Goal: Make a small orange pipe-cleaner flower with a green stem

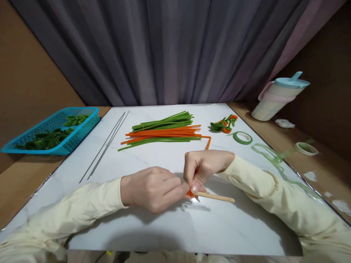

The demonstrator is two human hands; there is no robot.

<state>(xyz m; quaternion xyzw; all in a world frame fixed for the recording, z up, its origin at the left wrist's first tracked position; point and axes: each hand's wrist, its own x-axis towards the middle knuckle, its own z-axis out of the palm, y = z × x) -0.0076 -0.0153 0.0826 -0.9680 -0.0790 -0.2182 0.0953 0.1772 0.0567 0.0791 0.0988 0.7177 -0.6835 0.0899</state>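
My left hand [156,188] is closed, its fingertips pinching a small bit of orange pipe cleaner [189,193] low over the white board. My right hand [204,166] meets it there, thumb and fingers closed on a thin wooden stick [218,197] that points to the right. The orange bit sits against the stick's left end; fingers hide how it is wound or bent. Beyond the hands lie bundles of green pipe cleaners [164,122] and orange pipe cleaners [167,133]. One bent orange pipe cleaner [208,143] sticks out near my right wrist.
Several thin dark wires [109,146] lie left of the bundles. A blue basket [61,146] holds green fuzzy pieces. At right are small orange-and-green pieces [226,124], a green tape roll [242,138], loose green tape [287,177], another roll [306,148] and a tumbler [276,98].
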